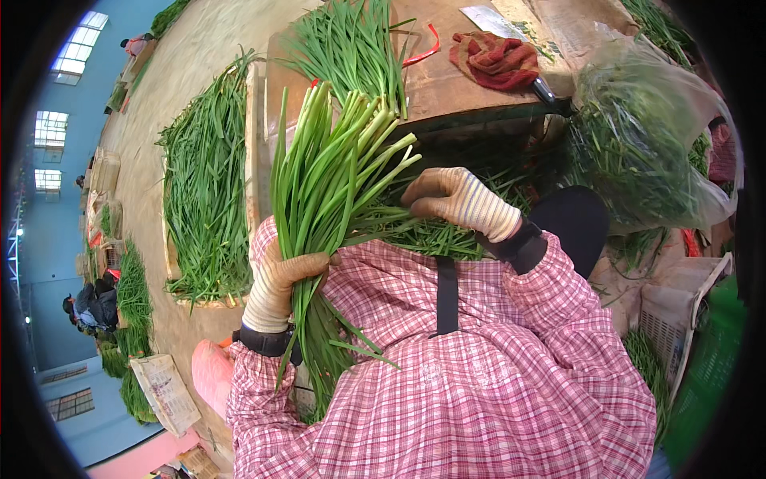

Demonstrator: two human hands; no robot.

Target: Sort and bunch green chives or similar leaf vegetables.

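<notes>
My left hand (pixel 290 278), in a striped knit glove with a stained palm, grips a bunch of garlic chives (pixel 326 179). Pale cut stems point away from me at its top, and the green leaves hang below my fist. To the right, my gloved right hand (pixel 461 200) is raised with curled fingers beside some loose leaves; whether it pinches any cannot be made out. Beneath it, loose chives (pixel 431 236) lie over my lap. Another bundle of chives (pixel 353 54) rests on the brown work table (pixel 443 96), just beyond the stems I hold.
A crate heaped with chives (pixel 206 185) stands left. On the table lie a red cloth (pixel 497 60), a black-handled tool (pixel 543 91) and a red strip (pixel 426 51). A clear plastic bag of greens (pixel 640 138) bulges at right. Another person (pixel 96 305) sits far left.
</notes>
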